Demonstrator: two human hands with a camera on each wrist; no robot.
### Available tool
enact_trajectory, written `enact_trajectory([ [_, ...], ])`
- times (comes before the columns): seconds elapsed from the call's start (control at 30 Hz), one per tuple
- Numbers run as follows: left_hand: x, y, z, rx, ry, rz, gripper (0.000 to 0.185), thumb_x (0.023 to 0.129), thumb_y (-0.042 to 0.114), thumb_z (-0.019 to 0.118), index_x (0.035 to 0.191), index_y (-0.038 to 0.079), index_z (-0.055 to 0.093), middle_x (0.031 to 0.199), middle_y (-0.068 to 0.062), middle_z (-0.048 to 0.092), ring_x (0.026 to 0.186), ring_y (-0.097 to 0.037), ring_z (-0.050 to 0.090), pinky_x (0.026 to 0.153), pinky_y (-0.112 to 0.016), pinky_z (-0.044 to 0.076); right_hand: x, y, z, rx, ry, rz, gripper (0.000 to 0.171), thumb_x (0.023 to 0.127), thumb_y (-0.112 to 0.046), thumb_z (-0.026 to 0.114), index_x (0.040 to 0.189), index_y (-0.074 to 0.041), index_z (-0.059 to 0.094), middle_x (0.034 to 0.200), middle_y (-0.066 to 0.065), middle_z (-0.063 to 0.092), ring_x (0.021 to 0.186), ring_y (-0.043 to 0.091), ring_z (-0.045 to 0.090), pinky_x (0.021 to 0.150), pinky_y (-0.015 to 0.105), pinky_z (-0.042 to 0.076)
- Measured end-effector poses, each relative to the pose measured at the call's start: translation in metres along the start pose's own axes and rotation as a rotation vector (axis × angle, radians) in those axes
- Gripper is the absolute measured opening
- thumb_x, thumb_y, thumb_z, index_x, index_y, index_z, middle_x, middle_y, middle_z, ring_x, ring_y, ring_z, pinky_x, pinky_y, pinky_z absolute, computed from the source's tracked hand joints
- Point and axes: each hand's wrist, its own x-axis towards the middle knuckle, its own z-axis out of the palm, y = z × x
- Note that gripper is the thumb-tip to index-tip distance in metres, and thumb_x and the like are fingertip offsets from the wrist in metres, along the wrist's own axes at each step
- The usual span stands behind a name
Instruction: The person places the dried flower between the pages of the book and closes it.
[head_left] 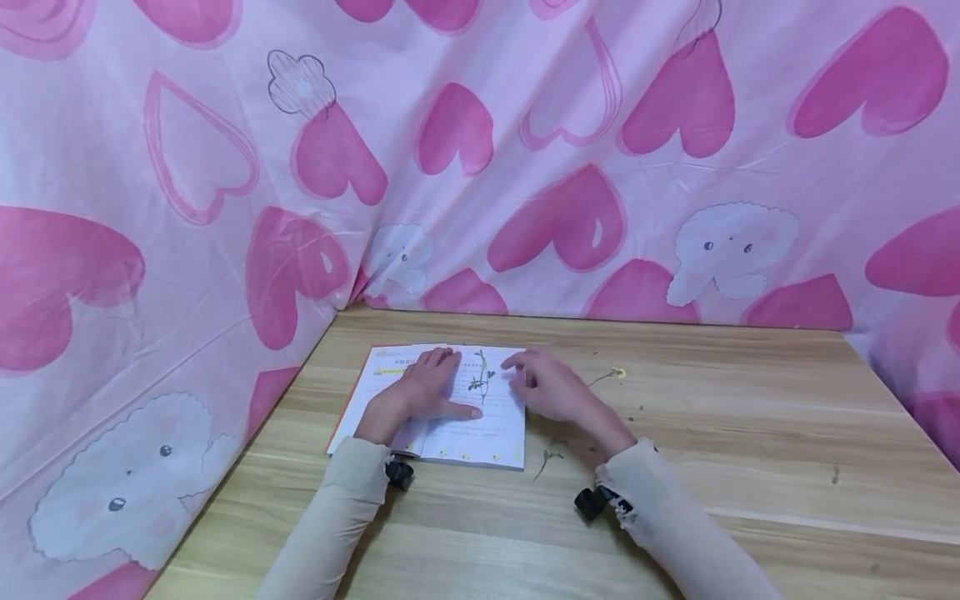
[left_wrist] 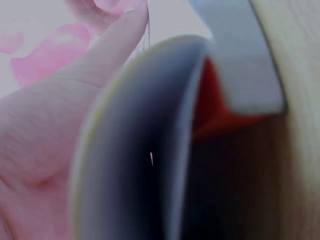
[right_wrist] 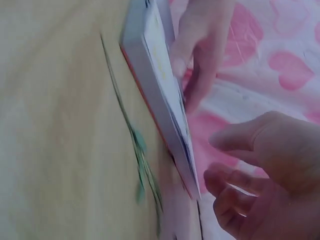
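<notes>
An open book (head_left: 487, 433) with an orange cover lies on the wooden table (head_left: 750, 467). A small green plant sprig (head_left: 481, 379) rests on its right page. My left hand (head_left: 423, 390) presses flat on the pages, thumb stretched toward the sprig; its wrist view shows blurred curved pages (left_wrist: 145, 150) beside a finger (left_wrist: 95, 65). My right hand (head_left: 542, 385) hovers at the book's right edge (right_wrist: 165, 105), fingers loosely curled and holding nothing (right_wrist: 250, 185).
A yellow flower on a stem (head_left: 615, 374) lies on the table right of the book, and another green sprig (head_left: 547, 457) lies near the book's front corner. Pink heart-print cloth (head_left: 525, 167) walls off the back and left sides.
</notes>
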Motion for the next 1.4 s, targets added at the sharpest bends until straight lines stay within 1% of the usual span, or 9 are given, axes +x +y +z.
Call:
enact_trajectory([
  [0.13,-0.001,0.005,-0.002,0.012,0.023,-0.002,0.115,0.087,0.068,0.081,0.168,0.004,0.033,0.171,-0.021,0.039,0.161,-0.042,0.032,0.132,-0.060,0.028,-0.001,0.012,-0.007,-0.069,0.030,0.051,0.048,0.106,-0.020,0.069,0.152,-0.009,0.060,0.147,0.015,0.061,0.126,0.034,0.066,0.107,0.053,0.056],
  [0.2,-0.001,0.008,-0.003,0.015,0.031,0.000,0.114,0.087,0.067,0.082,0.169,0.004,0.032,0.172,-0.020,0.038,0.162,-0.042,0.031,0.133,-0.059,0.026,-0.001,0.017,-0.008,-0.079,0.007,0.052,0.053,0.107,-0.022,0.068,0.156,-0.007,0.055,0.164,0.017,0.051,0.151,0.038,0.051,0.124,0.059,0.042],
  [0.27,-0.001,0.012,-0.003,0.018,0.051,0.016,0.112,0.088,0.063,0.084,0.168,0.004,0.033,0.173,-0.021,0.037,0.162,-0.044,0.030,0.133,-0.060,0.026,-0.001,0.021,-0.009,-0.081,-0.023,0.049,0.057,0.108,-0.024,0.067,0.160,-0.006,0.051,0.172,0.019,0.041,0.161,0.040,0.037,0.130,0.060,0.032],
  [0.37,0.001,0.021,-0.002,0.039,0.093,0.059,0.106,0.088,0.054,0.087,0.166,0.003,0.036,0.172,-0.024,0.037,0.160,-0.047,0.032,0.129,-0.063,0.032,-0.002,0.025,-0.008,-0.078,-0.053,0.042,0.061,0.109,-0.026,0.065,0.163,-0.004,0.046,0.175,0.020,0.036,0.163,0.040,0.033,0.132,0.059,0.028],
  [0.53,-0.002,0.049,0.003,0.079,0.145,0.144,0.083,0.090,0.041,0.089,0.155,0.006,0.052,0.156,-0.020,0.054,0.146,-0.039,0.047,0.120,-0.056,0.045,-0.002,0.027,-0.008,-0.089,-0.077,0.046,0.064,0.110,-0.029,0.063,0.165,-0.006,0.042,0.176,0.018,0.034,0.163,0.040,0.032,0.132,0.060,0.028],
  [0.67,-0.008,0.072,0.008,0.060,0.130,0.238,0.054,0.092,0.035,0.088,0.135,0.009,0.067,0.124,-0.008,0.069,0.115,-0.023,0.062,0.102,-0.040,0.055,-0.001,0.030,-0.007,-0.097,-0.090,0.035,0.063,0.110,-0.027,0.062,0.164,-0.002,0.043,0.175,0.021,0.035,0.163,0.041,0.033,0.132,0.060,0.028],
  [0.77,-0.011,0.082,0.014,0.026,0.085,0.255,0.041,0.094,0.036,0.086,0.123,0.011,0.070,0.105,0.000,0.066,0.095,-0.015,0.061,0.085,-0.031,0.055,-0.001,0.031,-0.007,-0.101,-0.092,0.027,0.063,0.110,-0.026,0.062,0.163,0.000,0.043,0.174,0.022,0.036,0.162,0.042,0.033,0.132,0.059,0.028],
  [1.07,-0.012,0.084,0.020,-0.016,0.079,0.248,0.048,0.092,0.044,0.087,0.120,0.013,0.065,0.094,0.002,0.058,0.087,-0.014,0.056,0.078,-0.030,0.050,-0.001,0.033,-0.006,-0.128,-0.094,0.023,0.065,0.111,-0.033,0.061,0.165,-0.004,0.041,0.175,0.019,0.036,0.163,0.040,0.032,0.132,0.060,0.028],
  [1.4,-0.009,0.081,0.022,-0.117,0.027,0.223,0.055,0.094,0.041,0.086,0.132,0.010,0.059,0.100,-0.004,0.066,0.090,-0.015,0.058,0.086,-0.031,0.052,-0.001,0.033,-0.006,-0.139,-0.102,0.047,0.066,0.110,-0.035,0.062,0.166,-0.006,0.042,0.176,0.016,0.036,0.164,0.037,0.032,0.132,0.059,0.029],
])
